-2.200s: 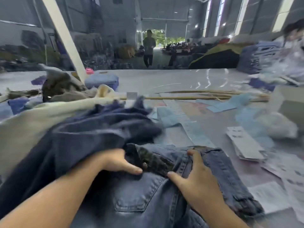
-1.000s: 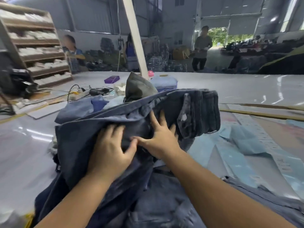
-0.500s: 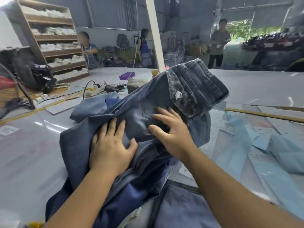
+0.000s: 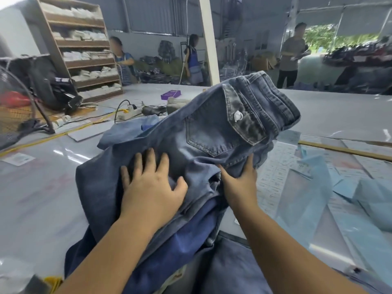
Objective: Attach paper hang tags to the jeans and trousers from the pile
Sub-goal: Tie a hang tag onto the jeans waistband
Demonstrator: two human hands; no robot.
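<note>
- blue jeans (image 4: 212, 132) sit bunched in the centre of the frame, on top of a darker pile of denim (image 4: 169, 251) that runs down to the bottom edge
- back pocket (image 4: 205, 134) faces up, and the folded waistband end (image 4: 273, 100) sticks up toward the upper right of centre
- there's a small white blob (image 4: 238, 116) on the darker faded strip next to that pocket, can't tell what it is
- left hand (image 4: 150, 187) lies flat on the denim, fingers spread and fairly straight, thumb out to the right, so it's pressing not grabbing
- right hand (image 4: 239, 183) is just right of it, thumb on top and fingers tucked under a fold of the jeans below the pocket, so it's gripping the cloth
- the two hands are close but not touching
- grey glossy table (image 4: 38, 198) spreads across the left side
- light blue sheets and printed papers (image 4: 318, 183) are scattered on the right of the frame
- power strip with a cable (image 4: 129, 112) and a purple box (image 4: 171, 94) sit further back on the table
- wooden shelf (image 4: 82, 52) with stacked stuff in the upper left, and three people (image 4: 291, 52) standing in the background
</note>
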